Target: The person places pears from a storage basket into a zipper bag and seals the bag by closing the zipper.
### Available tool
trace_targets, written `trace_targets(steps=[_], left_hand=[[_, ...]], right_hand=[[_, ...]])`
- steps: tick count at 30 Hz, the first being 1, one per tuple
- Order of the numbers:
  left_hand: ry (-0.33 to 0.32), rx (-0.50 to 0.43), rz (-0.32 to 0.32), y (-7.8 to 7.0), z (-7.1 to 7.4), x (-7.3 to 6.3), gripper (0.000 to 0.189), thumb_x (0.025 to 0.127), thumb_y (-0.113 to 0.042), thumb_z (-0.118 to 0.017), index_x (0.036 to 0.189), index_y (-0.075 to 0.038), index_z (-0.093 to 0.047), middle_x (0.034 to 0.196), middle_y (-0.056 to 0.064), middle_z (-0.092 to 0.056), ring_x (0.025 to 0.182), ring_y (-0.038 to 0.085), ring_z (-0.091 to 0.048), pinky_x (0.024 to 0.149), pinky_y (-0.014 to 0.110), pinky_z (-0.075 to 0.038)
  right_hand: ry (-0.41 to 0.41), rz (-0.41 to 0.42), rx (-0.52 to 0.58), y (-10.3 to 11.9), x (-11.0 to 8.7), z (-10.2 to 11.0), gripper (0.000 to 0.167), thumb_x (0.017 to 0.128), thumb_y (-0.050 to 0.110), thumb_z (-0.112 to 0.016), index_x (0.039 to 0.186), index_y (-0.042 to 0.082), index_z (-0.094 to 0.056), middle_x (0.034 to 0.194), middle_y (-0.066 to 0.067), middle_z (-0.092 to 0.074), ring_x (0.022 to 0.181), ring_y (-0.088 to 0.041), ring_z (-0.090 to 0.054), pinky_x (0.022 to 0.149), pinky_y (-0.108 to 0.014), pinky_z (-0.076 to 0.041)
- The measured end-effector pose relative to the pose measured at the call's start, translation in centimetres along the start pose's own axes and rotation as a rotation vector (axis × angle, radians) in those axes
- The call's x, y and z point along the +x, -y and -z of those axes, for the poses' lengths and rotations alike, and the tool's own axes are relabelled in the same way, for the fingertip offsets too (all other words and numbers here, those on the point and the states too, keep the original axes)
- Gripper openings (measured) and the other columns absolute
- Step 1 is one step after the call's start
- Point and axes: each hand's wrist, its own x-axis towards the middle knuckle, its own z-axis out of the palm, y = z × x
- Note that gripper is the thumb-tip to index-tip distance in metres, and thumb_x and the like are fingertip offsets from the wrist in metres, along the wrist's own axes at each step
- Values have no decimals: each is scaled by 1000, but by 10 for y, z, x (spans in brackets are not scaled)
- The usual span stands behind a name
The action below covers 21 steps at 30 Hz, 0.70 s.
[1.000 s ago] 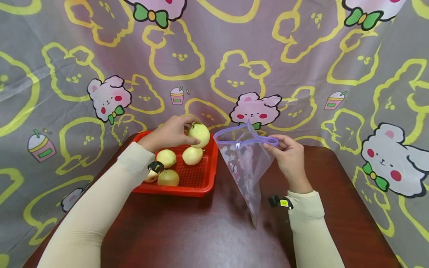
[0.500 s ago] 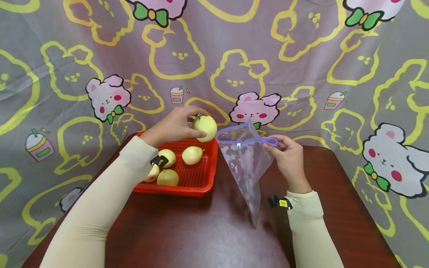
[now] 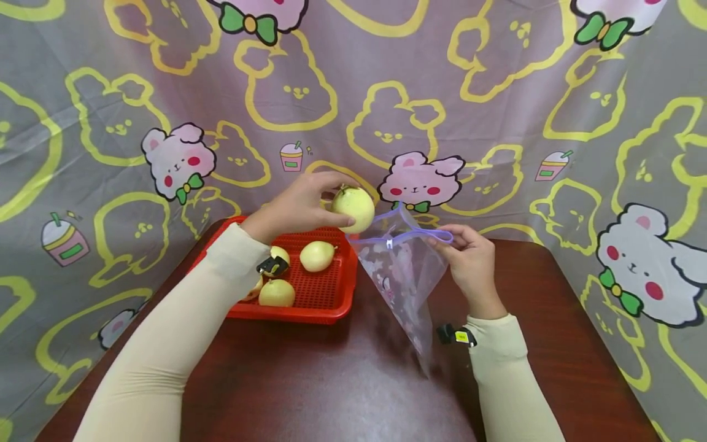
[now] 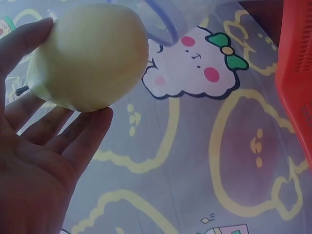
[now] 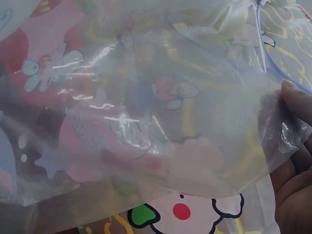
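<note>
My left hand grips a round, pale yellow pear, thumb on one side and fingers on the other. The pear is at the left edge of a clear zip bag's mouth and hides part of it. My right hand pinches the right end of the purple-edged bag, which hangs down to a point with its mouth spread. In the left wrist view the pear shows its stem near the fingers. Printed pictures mark the bag in the right wrist view.
A red plastic basket stands on the dark wooden table, left of the bag. Several pears lie inside, one pear near its right side; my left forearm partly covers others. A cartoon-printed curtain surrounds the table's back and sides.
My left hand has carried the pear rightward from above the basket to the bag's mouth. The right hand and the bag's rim have shifted slightly left.
</note>
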Motion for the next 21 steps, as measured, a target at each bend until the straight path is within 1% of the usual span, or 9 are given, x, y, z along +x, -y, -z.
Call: trace_targets(steps=[5,8,11,14,16,18,21], left_hand=[[34,-12,2,-1,-8,2,51,76,-28,-84,121,-13,-65,116,-6,-62,97,11,-56,82,30,-52],[54,-6,-1,-1,-13,2,51,77,-30,-83,122,-14,-65,117,-7,-62,99,11,-55,83,28,-51],[66,10,-4,-1,-17,2,52,78,-30,-83,124,-13,-65,119,-7,-62,102,10,-55,87,27,-49],[83,48,8,-1,-19,2,54,78,-32,-82,126,-14,-64,120,-7,-62,102,9,-55,88,28,-49],[104,63,27,-2,-21,1,56,78,-34,-82,128,-15,-64,120,-7,-62,100,9,-55,86,30,-49],[123,71,41,-3,-23,1,57,78,-35,-82,129,-16,-63,117,-7,-62,94,11,-54,81,31,-50],[148,76,52,-3,-26,1,58,79,-36,-81,130,-18,-63,111,-7,-63,88,14,-51,73,31,-47]], right_hand=[[15,19,35,-2,0,-3,24,77,-4,-79,99,-7,-69,87,-1,-73,78,-13,-70,72,-24,-55],[26,23,47,-3,1,-4,23,78,-4,-77,99,-9,-68,87,0,-73,78,-13,-70,72,-24,-55],[27,25,57,-3,1,-6,23,79,-5,-77,99,-9,-67,86,0,-73,78,-13,-70,72,-24,-55],[32,25,61,-3,1,-7,23,78,-7,-76,99,-10,-67,86,-5,-73,76,-12,-69,70,-23,-55],[40,24,69,-3,2,-8,23,79,-8,-75,99,-11,-66,86,-11,-72,75,-12,-69,68,-23,-54],[48,25,73,-4,2,-8,22,79,-9,-74,99,-11,-66,86,-16,-72,75,-11,-69,67,-22,-54],[54,27,87,-5,2,-9,21,80,-9,-74,99,-11,-66,86,-17,-71,75,-12,-69,68,-23,-55]])
